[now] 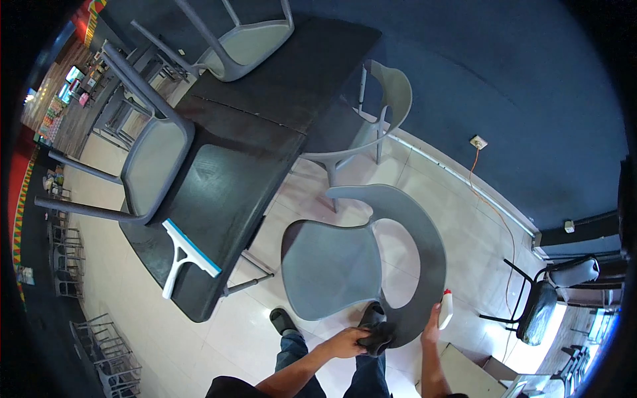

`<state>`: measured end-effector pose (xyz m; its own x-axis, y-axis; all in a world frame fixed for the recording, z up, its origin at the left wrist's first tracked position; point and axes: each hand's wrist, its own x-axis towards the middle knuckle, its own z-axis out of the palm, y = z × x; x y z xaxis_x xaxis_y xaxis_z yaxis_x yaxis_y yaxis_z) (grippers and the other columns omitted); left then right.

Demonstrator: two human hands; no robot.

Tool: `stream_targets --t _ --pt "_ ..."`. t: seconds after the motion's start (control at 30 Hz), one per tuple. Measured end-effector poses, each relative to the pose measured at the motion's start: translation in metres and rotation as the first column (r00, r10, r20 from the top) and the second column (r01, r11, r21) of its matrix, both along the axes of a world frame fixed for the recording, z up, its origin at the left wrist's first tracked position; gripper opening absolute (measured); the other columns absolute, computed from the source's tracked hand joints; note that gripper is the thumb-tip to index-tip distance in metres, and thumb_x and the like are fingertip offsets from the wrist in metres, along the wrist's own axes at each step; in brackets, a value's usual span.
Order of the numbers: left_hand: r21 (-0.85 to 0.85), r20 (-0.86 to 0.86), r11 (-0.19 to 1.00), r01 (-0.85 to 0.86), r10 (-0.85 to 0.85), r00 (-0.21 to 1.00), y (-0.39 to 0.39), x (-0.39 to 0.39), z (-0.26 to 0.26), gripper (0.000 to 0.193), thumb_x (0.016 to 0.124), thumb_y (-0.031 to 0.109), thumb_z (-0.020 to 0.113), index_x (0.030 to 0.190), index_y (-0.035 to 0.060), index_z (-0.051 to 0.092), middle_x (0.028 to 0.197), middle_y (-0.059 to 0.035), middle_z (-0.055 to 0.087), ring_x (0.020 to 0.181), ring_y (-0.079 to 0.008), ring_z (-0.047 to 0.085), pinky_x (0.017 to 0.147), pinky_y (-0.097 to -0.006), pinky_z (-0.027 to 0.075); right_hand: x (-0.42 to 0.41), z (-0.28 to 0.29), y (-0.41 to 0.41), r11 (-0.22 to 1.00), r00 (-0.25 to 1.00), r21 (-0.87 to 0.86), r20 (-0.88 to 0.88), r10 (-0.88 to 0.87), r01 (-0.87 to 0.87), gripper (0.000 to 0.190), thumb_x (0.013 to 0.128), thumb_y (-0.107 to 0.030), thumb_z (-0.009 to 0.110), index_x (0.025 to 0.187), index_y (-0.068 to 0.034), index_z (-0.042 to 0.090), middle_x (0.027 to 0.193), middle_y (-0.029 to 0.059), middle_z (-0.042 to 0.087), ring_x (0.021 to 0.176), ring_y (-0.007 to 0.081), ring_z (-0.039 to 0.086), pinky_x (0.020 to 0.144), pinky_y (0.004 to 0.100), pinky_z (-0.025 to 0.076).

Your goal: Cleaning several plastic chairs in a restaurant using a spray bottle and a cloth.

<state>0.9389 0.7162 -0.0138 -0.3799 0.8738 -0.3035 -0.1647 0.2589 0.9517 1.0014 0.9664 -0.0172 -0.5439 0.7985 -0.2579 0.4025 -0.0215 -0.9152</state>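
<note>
My left hand [343, 343] grips a bunched black cloth [377, 339] low in front of me, over one end of a grey plastic chair's curved backrest [430, 248]. In my right hand [431, 326] is a white bottle [446, 311] with a red tip, held just outside that backrest. The chair's grey seat [333, 268] faces up before my feet. To the left, a white squeegee [186, 256] with a blue blade edge lies on the corner of a black table [234, 164].
Two grey chairs [157, 164] rest upside down on the table. Another grey chair [393, 99] stands against its far side. An orange cord [473, 166] runs from a wall outlet [478, 142]. A black padded chair [537, 308] and a pale box-like surface [465, 373] are at right.
</note>
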Motion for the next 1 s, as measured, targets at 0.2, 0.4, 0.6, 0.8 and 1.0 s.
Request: stream_targets --t 0.2,0.4,0.6,0.8,1.0 --pt "-0.627 -0.087 0.725 0.284 -0.427 0.9 -0.128 -0.029 -0.007 0.041 0.069 0.024 0.054 0.104 0.006 0.064 0.104 -0.0204 0.063 0.1 -0.035 0.06 0.088 -0.0421 0.047 0.004 -0.005 0.024 0.998 0.994 0.065 0.112 0.008 -0.016 0.063 0.09 -0.036 0.061 0.135 0.003 0.039 0.129 0.0138 0.048 0.118 0.0243 0.046 0.101 0.0333 0.034" --pt "-0.468 -0.646 0.754 -0.461 0.064 0.761 -0.207 -0.012 -0.077 0.046 0.072 0.018 0.063 0.115 0.0051 0.055 0.123 -0.0209 0.051 0.116 -0.0404 0.046 0.098 -0.0442 0.041 -0.021 0.042 -0.004 0.991 0.989 0.137 0.145 -0.027 0.007 0.065 0.089 -0.041 0.06 0.135 0.001 0.04 0.131 0.0144 0.047 0.12 0.0251 0.045 0.102 0.0342 0.033" --pt "-0.377 -0.798 0.806 -0.455 -0.033 0.602 -0.14 -0.021 -0.113 0.05 0.075 0.032 0.07 0.121 0.0182 0.056 0.142 -0.026 0.027 0.131 -0.0521 0.018 0.1 -0.0702 0.019 -0.013 0.022 0.004 0.991 0.988 0.092 0.11 -0.109 0.099 0.069 0.087 -0.043 0.061 0.137 -0.001 0.039 0.131 0.0125 0.047 0.12 0.0234 0.044 0.101 0.0332 0.033" --pt "-0.167 -0.889 0.67 -0.724 0.214 0.404 -0.126 -0.053 -0.155 0.072 0.07 0.034 0.075 0.135 0.0204 0.047 0.148 -0.0304 0.005 0.134 -0.0557 0.005 0.104 -0.0688 0.014 -0.007 0.025 0.008 0.983 0.987 -0.115 0.085 -0.133 0.142 0.082 0.085 -0.056 0.058 0.138 0.003 0.036 0.136 0.0142 0.044 0.12 0.0242 0.046 0.1 0.0321 0.036" --pt "-0.243 -0.677 0.545 -0.802 0.497 0.543 -0.075 -0.234 -0.132 0.061 0.075 0.025 0.069 0.132 0.0228 0.048 0.128 -0.0253 0.047 0.12 -0.0452 0.038 0.102 -0.0493 0.032 -0.017 0.029 -0.01 0.988 0.991 -0.119 -0.075 -0.107 0.097 0.058 0.09 -0.046 0.055 0.129 -0.003 0.046 0.117 0.0092 0.055 0.101 0.0186 0.056 0.085 0.0304 0.046"
